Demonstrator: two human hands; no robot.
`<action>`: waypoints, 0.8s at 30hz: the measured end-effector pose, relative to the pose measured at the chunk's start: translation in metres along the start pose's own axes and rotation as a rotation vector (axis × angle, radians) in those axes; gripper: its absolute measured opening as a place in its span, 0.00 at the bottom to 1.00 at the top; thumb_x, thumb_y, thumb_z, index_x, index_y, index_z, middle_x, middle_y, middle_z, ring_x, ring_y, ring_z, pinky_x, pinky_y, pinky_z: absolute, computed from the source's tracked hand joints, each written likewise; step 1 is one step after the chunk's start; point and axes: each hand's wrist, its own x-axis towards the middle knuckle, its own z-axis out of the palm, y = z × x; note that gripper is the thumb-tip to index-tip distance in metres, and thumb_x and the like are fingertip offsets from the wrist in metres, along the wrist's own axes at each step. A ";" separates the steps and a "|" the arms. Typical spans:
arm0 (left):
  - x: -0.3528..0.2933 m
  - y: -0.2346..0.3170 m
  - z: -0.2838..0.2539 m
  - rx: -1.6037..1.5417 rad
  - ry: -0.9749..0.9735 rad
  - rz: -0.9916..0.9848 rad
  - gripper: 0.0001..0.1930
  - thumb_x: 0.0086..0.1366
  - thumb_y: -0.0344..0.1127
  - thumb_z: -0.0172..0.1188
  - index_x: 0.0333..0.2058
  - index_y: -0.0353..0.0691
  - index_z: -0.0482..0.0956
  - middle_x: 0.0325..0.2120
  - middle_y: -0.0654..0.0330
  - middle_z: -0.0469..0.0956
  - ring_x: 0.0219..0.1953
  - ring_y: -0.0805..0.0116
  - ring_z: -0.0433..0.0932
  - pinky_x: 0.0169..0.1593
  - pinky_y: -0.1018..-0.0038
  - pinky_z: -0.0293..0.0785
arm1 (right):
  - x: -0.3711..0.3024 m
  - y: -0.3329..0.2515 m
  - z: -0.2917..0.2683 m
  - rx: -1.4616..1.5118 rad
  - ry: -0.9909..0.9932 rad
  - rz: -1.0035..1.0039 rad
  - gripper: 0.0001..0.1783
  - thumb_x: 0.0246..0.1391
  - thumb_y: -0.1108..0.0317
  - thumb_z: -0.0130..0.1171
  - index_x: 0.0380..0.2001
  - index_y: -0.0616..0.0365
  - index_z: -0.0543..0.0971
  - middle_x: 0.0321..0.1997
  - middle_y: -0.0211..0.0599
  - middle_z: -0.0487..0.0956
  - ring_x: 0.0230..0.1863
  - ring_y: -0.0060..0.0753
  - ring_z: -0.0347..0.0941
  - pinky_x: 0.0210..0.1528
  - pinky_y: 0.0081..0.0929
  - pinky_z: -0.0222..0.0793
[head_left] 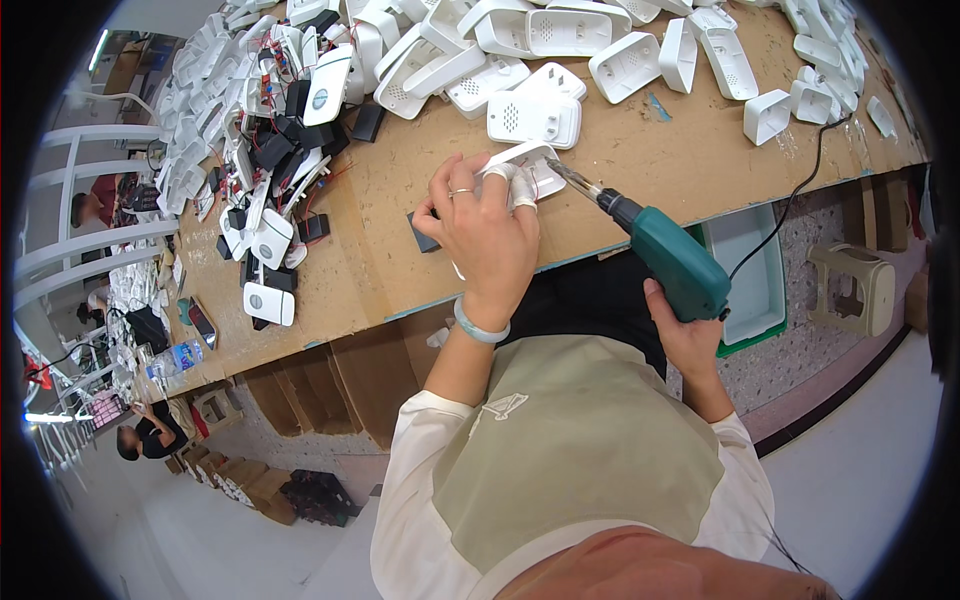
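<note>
My left hand [487, 225], with white tape on some fingers, is closed around the rim of a white plastic housing [546, 178] near the table's front edge. In my right hand [692, 345] is a green electric screwdriver [680, 262] with a black collar. Its tip slants up and left into the open side of the housing; whether it meets a screw there is too small to tell. Beside my left wrist lies a small black box [422, 233], partly covered by the hand. Just beyond the held housing, a white casing with a speaker grille [530, 118] rests on the table.
Many white shells [570, 32] cover the far side of the brown table [385, 290]. At left is a heap of wired parts and black boxes [275, 150]. A black cord [812, 178] runs from the screwdriver. Below are a green-rimmed tub [742, 335] and a stool [850, 290].
</note>
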 end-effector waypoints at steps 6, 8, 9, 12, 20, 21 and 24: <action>0.000 0.002 -0.001 0.014 -0.003 -0.004 0.09 0.44 0.28 0.60 0.28 0.35 0.81 0.44 0.55 0.77 0.56 0.53 0.69 0.52 0.55 0.53 | -0.007 -0.006 -0.008 0.097 0.038 0.197 0.09 0.49 0.73 0.68 0.35 0.63 0.83 0.29 0.34 0.83 0.28 0.23 0.77 0.34 0.23 0.73; 0.001 0.002 -0.003 -0.011 -0.042 -0.028 0.09 0.45 0.28 0.61 0.29 0.36 0.82 0.45 0.55 0.77 0.55 0.54 0.69 0.53 0.56 0.53 | -0.008 -0.005 -0.009 0.102 0.041 0.210 0.09 0.49 0.73 0.69 0.35 0.63 0.83 0.29 0.33 0.83 0.28 0.22 0.77 0.34 0.23 0.73; 0.001 0.002 -0.002 -0.012 -0.042 -0.026 0.09 0.45 0.28 0.61 0.29 0.36 0.82 0.45 0.55 0.77 0.55 0.54 0.69 0.53 0.56 0.53 | -0.009 -0.004 -0.010 0.108 0.045 0.210 0.08 0.49 0.74 0.69 0.35 0.63 0.83 0.29 0.33 0.83 0.28 0.22 0.77 0.34 0.23 0.73; 0.001 0.002 0.001 -0.054 -0.054 -0.047 0.11 0.45 0.29 0.63 0.31 0.36 0.82 0.47 0.55 0.76 0.54 0.54 0.69 0.54 0.57 0.53 | -0.011 -0.005 -0.010 0.117 0.057 0.212 0.08 0.49 0.74 0.69 0.34 0.63 0.83 0.29 0.33 0.83 0.28 0.22 0.77 0.34 0.23 0.73; -0.008 -0.012 -0.008 -0.110 -0.074 -0.089 0.11 0.53 0.31 0.66 0.35 0.32 0.82 0.48 0.47 0.77 0.44 0.49 0.77 0.46 0.59 0.71 | -0.019 0.002 -0.007 0.120 0.114 0.190 0.13 0.51 0.75 0.70 0.40 0.64 0.82 0.35 0.32 0.83 0.33 0.23 0.77 0.38 0.22 0.73; -0.010 -0.017 -0.009 -0.149 0.000 -0.022 0.10 0.53 0.28 0.66 0.35 0.32 0.81 0.46 0.45 0.77 0.40 0.48 0.78 0.42 0.61 0.75 | -0.022 0.005 -0.007 0.143 0.134 0.219 0.14 0.52 0.75 0.69 0.42 0.64 0.81 0.38 0.32 0.82 0.34 0.23 0.77 0.40 0.22 0.73; -0.012 -0.025 -0.037 -0.454 -0.114 -0.097 0.08 0.56 0.27 0.66 0.35 0.34 0.82 0.46 0.48 0.77 0.42 0.55 0.79 0.44 0.67 0.75 | -0.025 0.006 -0.010 0.191 0.168 0.174 0.18 0.56 0.81 0.61 0.51 0.65 0.76 0.49 0.39 0.81 0.23 0.15 0.66 0.24 0.15 0.62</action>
